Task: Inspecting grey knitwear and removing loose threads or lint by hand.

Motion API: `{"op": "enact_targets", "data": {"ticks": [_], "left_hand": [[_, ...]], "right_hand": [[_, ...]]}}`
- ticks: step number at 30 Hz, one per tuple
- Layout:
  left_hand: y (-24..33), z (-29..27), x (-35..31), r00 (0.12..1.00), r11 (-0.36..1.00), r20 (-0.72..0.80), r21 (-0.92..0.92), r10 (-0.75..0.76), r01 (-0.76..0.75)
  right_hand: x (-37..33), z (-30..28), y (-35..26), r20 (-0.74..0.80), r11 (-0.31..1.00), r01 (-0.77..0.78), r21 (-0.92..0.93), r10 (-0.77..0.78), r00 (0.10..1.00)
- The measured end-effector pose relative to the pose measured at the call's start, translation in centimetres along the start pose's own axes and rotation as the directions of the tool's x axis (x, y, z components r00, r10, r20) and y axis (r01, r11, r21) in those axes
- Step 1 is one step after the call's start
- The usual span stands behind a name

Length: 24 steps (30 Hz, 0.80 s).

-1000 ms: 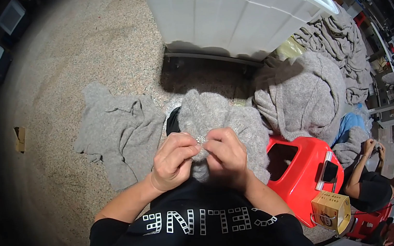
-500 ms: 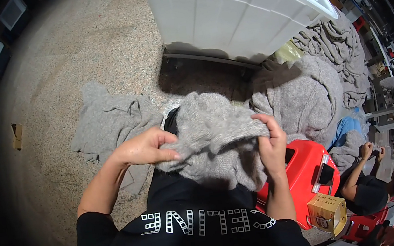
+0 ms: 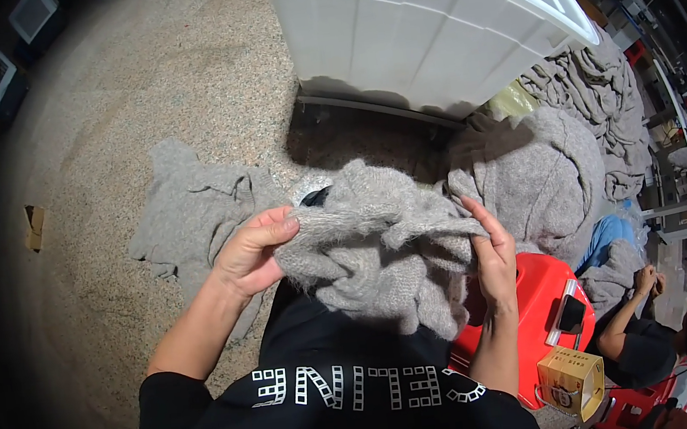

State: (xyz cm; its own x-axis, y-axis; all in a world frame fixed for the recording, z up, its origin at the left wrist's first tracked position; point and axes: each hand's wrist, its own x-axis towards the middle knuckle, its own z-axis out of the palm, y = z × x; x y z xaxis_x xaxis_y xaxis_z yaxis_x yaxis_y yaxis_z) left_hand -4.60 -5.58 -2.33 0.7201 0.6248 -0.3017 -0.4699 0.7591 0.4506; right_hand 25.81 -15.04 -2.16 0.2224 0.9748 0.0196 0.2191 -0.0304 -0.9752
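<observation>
A fuzzy grey knitted garment (image 3: 372,245) is stretched in front of my chest, bunched in folds. My left hand (image 3: 256,250) pinches its left edge between thumb and fingers. My right hand (image 3: 490,253) grips its right edge, fingers pointing up. The lower part of the garment hangs down over my black printed shirt (image 3: 330,394).
Another grey garment (image 3: 195,210) lies flat on the speckled floor to the left. A large white plastic crate (image 3: 423,23) stands ahead. Grey garment piles (image 3: 546,170) lie right. A red plastic stool (image 3: 541,311), a small cardboard box (image 3: 572,379) and a seated person (image 3: 653,332) are at lower right.
My hands were together at the middle of the garment; they have moved apart to its left and right edges, spreading it wider.
</observation>
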Motion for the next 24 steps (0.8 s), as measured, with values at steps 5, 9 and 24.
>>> {"op": "enact_targets", "data": {"ticks": [5,9,24], "left_hand": [[-1.3,1.2,0.5,0.989,0.989,0.135,-0.138,0.065,-0.046],[-1.9,1.3,0.8,0.991,0.985,0.119,-0.166,0.057,-0.037],[-1.8,1.1,0.8,0.992,1.000,-0.130,0.003,0.003,-0.002]], "right_hand": [[0.8,0.7,2.1,-0.173,0.998,-0.019,-0.061,0.008,0.985],[1.3,0.8,3.9,-0.235,0.993,-0.110,-0.048,0.096,0.967],[1.2,0.0,5.9,-0.293,0.998,-0.063,-0.025,0.053,0.955]]}}
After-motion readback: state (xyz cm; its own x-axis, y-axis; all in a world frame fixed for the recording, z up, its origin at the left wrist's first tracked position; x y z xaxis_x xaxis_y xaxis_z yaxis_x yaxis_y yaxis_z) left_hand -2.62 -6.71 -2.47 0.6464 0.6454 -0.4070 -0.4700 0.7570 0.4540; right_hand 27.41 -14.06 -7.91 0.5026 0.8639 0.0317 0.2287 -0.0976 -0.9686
